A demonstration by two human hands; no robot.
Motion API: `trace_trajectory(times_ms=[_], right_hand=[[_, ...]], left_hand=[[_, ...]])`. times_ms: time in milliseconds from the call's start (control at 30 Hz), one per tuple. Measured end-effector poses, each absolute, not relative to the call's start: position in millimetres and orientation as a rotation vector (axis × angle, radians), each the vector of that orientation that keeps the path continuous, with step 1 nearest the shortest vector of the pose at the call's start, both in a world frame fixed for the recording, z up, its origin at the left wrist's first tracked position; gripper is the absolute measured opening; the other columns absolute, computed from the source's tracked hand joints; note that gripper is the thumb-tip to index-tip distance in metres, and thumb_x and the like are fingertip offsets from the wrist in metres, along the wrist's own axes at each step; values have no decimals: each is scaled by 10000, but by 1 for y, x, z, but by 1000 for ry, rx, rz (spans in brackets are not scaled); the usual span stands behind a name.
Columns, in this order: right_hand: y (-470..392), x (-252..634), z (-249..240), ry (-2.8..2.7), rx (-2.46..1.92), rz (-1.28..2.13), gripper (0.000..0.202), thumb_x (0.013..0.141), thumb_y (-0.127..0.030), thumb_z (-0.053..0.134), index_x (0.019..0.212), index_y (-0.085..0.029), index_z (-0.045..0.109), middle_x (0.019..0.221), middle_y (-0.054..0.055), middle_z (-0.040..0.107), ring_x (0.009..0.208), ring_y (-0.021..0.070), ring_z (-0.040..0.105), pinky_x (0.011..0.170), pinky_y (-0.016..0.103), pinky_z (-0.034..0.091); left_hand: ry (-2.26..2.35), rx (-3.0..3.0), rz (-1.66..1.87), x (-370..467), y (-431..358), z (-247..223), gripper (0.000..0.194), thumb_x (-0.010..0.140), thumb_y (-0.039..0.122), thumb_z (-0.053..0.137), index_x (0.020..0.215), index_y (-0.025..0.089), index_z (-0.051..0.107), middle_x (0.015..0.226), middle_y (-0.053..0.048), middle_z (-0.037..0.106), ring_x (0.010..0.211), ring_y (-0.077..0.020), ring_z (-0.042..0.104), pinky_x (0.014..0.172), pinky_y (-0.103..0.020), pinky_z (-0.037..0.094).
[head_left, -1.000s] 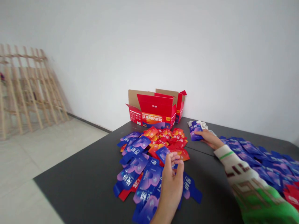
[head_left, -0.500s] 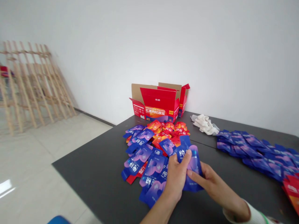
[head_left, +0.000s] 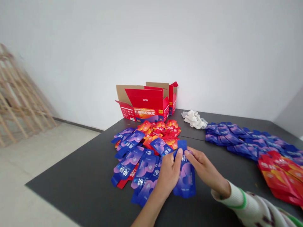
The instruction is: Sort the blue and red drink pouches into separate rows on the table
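Observation:
A blue and purple pouch (head_left: 186, 181) hangs upright between my hands, its lower part free above the table; a second one may lie behind it, but I cannot tell. My left hand (head_left: 168, 171) pinches its upper left side with the thumb on the front. From the right, my right hand (head_left: 204, 165) grips the upper edge, thumb and fingers pressed together. Just left of my hands, several blue pouches (head_left: 131, 157) lie overlapping. Red and orange pouches (head_left: 155, 132) are heaped behind them.
Two red cartons (head_left: 144, 105) stand with flaps raised at the back of the dark table (head_left: 78, 176). White crumpled cloth (head_left: 194, 119) lies near the wall. Rows of blue pouches (head_left: 246, 140) and a stack of red pouches (head_left: 281, 176) occupy the right. A wooden rack (head_left: 19, 97) leans on the wall.
My view has turned to the right, showing more red pouches there. My right hand has moved from the pouch's lower right side up to its top, beside my left thumb.

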State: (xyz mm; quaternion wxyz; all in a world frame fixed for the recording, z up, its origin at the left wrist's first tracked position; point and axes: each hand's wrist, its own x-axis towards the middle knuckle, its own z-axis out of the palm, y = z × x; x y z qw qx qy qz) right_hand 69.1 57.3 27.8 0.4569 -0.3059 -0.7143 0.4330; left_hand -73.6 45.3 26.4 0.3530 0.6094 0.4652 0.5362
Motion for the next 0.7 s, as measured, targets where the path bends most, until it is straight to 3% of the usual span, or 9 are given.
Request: trace_trajectory(times_ms=[167, 467, 567, 700], right_hand=[[49, 68, 28, -1701, -718, 1073, 253, 1014, -414, 491, 904, -191, 541, 866, 3, 528, 803, 146, 493, 772, 239, 448], [63, 83, 37, -1448, -792, 1158, 356, 935, -480, 590, 789, -184, 457, 724, -30, 466, 630, 102, 434, 593, 181, 392], [107, 130, 48, -1366, -1011, 976, 342, 871, -485, 633, 795, -173, 514, 691, -21, 519, 578, 100, 457, 544, 181, 395], [182, 197, 53, -1323, -1639, 478, 301, 908, -423, 492, 828, -149, 587, 718, 28, 610, 590, 129, 553, 537, 199, 431]], left_hand=[[1259, 1607, 1406, -74, 45, 28, 279, 871, 413, 567, 771, 176, 676, 712, 5, 660, 689, -146, 567, 661, -229, 418], [1326, 1671, 1407, -80, 44, 26, 429, 920, 452, 477, 587, 182, 484, 532, 48, 454, 531, -89, 438, 531, -210, 309], [1242, 1608, 1355, -83, 47, 28, 361, 928, 465, 460, 740, 191, 601, 625, 31, 584, 572, -101, 542, 566, -205, 387], [1235, 1671, 1280, -77, 49, 26, 326, 924, 446, 468, 1065, 223, 659, 850, -11, 708, 708, -136, 640, 639, -228, 466]])
